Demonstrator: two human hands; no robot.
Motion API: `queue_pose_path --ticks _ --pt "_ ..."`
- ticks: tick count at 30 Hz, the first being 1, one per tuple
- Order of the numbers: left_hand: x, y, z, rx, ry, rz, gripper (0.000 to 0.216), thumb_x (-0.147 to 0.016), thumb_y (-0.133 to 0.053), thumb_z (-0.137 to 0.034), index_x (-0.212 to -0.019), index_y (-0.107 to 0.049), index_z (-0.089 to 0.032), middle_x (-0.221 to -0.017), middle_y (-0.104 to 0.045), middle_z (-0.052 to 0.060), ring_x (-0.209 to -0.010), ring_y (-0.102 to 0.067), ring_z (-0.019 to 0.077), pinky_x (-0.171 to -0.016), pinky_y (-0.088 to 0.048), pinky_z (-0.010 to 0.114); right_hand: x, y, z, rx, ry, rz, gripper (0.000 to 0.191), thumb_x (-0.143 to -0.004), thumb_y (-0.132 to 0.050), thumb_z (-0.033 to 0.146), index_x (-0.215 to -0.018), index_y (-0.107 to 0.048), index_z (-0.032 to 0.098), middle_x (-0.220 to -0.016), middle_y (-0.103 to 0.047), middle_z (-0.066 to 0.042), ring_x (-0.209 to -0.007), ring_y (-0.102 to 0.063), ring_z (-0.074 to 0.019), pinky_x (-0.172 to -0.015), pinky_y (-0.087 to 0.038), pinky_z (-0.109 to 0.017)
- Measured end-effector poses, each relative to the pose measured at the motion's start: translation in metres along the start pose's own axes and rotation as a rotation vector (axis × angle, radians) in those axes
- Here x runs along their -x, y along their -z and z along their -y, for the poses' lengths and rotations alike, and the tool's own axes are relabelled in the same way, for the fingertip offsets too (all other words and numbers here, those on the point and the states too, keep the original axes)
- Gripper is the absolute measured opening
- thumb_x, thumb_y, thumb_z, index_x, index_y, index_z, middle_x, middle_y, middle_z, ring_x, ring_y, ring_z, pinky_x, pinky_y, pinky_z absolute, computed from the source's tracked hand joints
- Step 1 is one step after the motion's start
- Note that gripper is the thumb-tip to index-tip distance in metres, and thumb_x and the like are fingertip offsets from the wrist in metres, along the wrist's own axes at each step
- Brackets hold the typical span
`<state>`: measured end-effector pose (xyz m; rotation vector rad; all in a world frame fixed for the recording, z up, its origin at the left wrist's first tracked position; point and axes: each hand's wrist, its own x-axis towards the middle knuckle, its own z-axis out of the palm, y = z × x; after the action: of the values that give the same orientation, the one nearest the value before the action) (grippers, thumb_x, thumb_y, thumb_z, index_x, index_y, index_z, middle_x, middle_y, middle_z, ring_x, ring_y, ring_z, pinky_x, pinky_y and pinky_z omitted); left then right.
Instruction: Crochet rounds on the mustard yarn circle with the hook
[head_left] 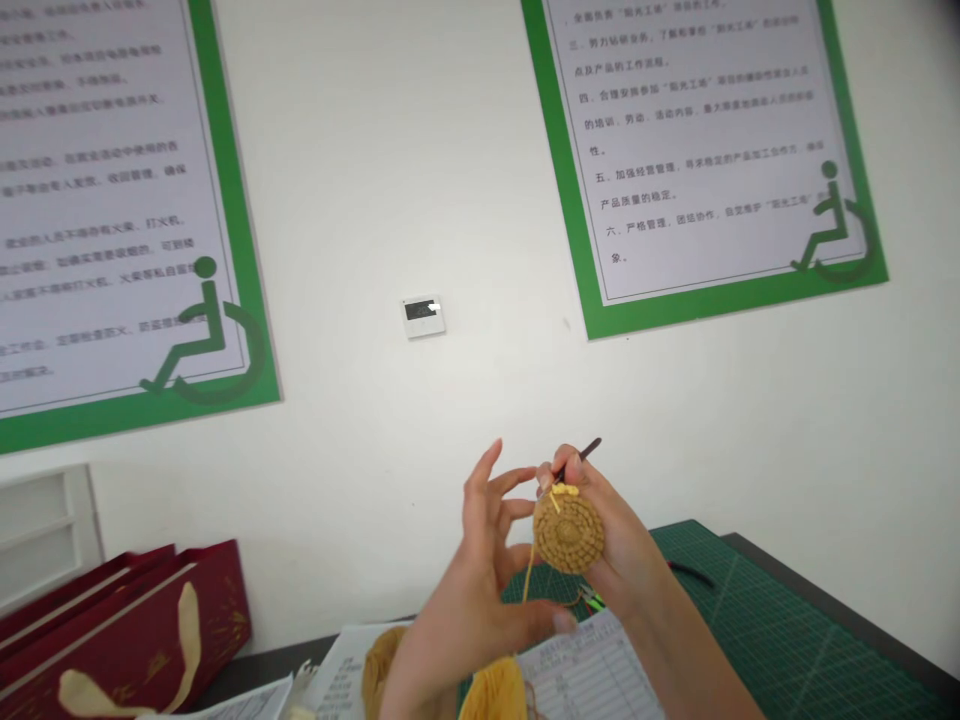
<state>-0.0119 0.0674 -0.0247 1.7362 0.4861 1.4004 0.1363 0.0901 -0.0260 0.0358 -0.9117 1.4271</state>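
Observation:
A round crocheted piece (568,535) in tan yarn, with a short yellow strand on its upper edge, hangs upright between my hands. My right hand (600,520) is closed around a dark-handled crochet hook (589,450) and sits behind and beside the piece; the hook's tip is hidden. My left hand (487,560) is open, fingers spread, with some fingertips reaching the piece's left edge. A tan strand (529,575) runs down from the piece past the left palm. Below are a yellow yarn ball (495,692) and a tan yarn ball (381,672), partly covered by my left forearm.
A green cutting mat (780,620) covers the table's right side, with printed sheets (600,665) at the front. Dark red gift bags (150,640) stand at left. Behind is a white wall with two green-framed posters (570,200) and a small panel (423,317).

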Motion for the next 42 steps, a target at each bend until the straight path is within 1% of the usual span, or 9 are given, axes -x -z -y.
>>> queue_pose_path --ticks 3,8,12,15,19,21,25,33,42 --pt "-0.01 -0.021 0.015 0.089 0.002 -0.018 0.104 -0.072 -0.074 0.002 -0.155 -0.038 -0.048 -0.15 -0.053 0.014 -0.099 -0.073 0.0297 -0.047 -0.062 0.028 0.002 -0.002 0.003 -0.005 0.014 0.019 0.033 -0.082 -0.087 0.045 -0.082 -0.063 0.022 -0.077 -0.068 0.005 -0.054 -0.059 -0.0078 -0.051 -0.049 -0.018" --pt "-0.013 0.015 0.009 0.221 -0.092 -0.202 0.073 -0.077 -0.064 0.002 -0.142 -0.061 -0.031 -0.141 -0.063 0.018 -0.104 -0.074 0.0286 -0.04 -0.054 0.017 -0.001 0.0 0.001 -0.016 0.025 0.021 0.034 -0.081 -0.088 0.044 -0.081 -0.062 0.021 -0.075 -0.068 0.005 -0.059 -0.062 -0.0089 -0.057 -0.053 -0.018" --pt "0.001 0.043 -0.014 0.239 -0.262 -0.347 0.063 -0.081 -0.061 -0.002 -0.126 -0.074 -0.043 -0.145 -0.069 0.002 -0.136 -0.061 0.0175 -0.082 -0.059 0.015 -0.003 0.0 -0.005 -0.037 0.009 0.017 0.035 -0.083 -0.086 0.046 -0.08 -0.062 0.021 -0.075 -0.069 0.004 -0.056 -0.062 -0.0087 -0.052 -0.052 -0.018" --pt "0.008 0.044 -0.026 0.102 -0.356 -0.391 0.045 -0.086 -0.06 -0.009 -0.094 -0.083 -0.046 -0.146 -0.069 -0.011 -0.146 -0.051 0.0185 -0.118 -0.045 0.036 -0.001 -0.002 -0.007 -0.039 0.005 0.03 0.035 -0.082 -0.086 0.046 -0.081 -0.063 0.02 -0.075 -0.069 0.004 -0.055 -0.062 -0.0087 -0.051 -0.054 -0.018" --pt "0.004 0.036 -0.032 -0.236 -0.263 -0.386 0.025 -0.074 -0.077 -0.008 -0.059 -0.081 -0.029 -0.114 -0.082 0.009 -0.131 -0.059 0.0349 -0.13 -0.01 0.054 0.003 -0.007 -0.006 -0.01 0.025 0.062 0.032 -0.086 -0.083 0.047 -0.082 -0.064 0.021 -0.075 -0.069 0.004 -0.055 -0.062 -0.008 -0.052 -0.054 -0.018" --pt "0.001 0.028 -0.031 -0.319 -0.178 -0.397 0.015 -0.072 -0.082 -0.011 -0.072 -0.087 -0.026 -0.095 -0.082 0.011 -0.113 -0.065 0.0366 -0.127 -0.009 0.061 0.006 -0.009 -0.007 0.013 0.045 0.082 0.031 -0.088 -0.081 0.046 -0.082 -0.064 0.021 -0.075 -0.069 0.004 -0.056 -0.061 -0.0076 -0.053 -0.053 -0.018" --pt "0.003 0.001 -0.028 -0.211 -0.047 -0.35 0.032 -0.096 -0.067 -0.035 -0.124 -0.077 -0.022 -0.087 -0.079 0.008 -0.086 -0.071 0.0273 -0.092 -0.055 0.049 0.01 -0.011 -0.013 0.066 0.137 0.102 0.027 -0.092 -0.076 0.048 -0.086 -0.065 0.023 -0.078 -0.069 0.004 -0.06 -0.062 -0.0072 -0.057 -0.051 -0.017" --pt "0.015 -0.034 -0.038 0.183 -0.01 -0.412 0.073 -0.078 -0.087 -0.02 -0.144 -0.055 -0.025 -0.086 -0.078 0.002 -0.078 -0.07 0.0156 -0.075 -0.054 0.026 0.013 -0.015 -0.018 0.248 0.369 0.167 0.017 -0.095 -0.075 0.039 -0.09 -0.071 0.024 -0.083 -0.074 0.001 -0.076 -0.066 -0.0112 -0.072 -0.052 -0.021" --pt "0.022 -0.04 -0.045 0.288 0.003 -0.422 0.091 -0.075 -0.091 -0.02 -0.152 -0.045 -0.035 -0.083 -0.076 0.001 -0.076 -0.068 0.0159 -0.072 -0.056 0.026 0.023 -0.016 -0.019 0.356 0.48 0.185 0.009 -0.102 -0.065 0.036 -0.098 -0.069 0.029 -0.09 -0.072 0.001 -0.083 -0.067 -0.0135 -0.077 -0.053 -0.025"
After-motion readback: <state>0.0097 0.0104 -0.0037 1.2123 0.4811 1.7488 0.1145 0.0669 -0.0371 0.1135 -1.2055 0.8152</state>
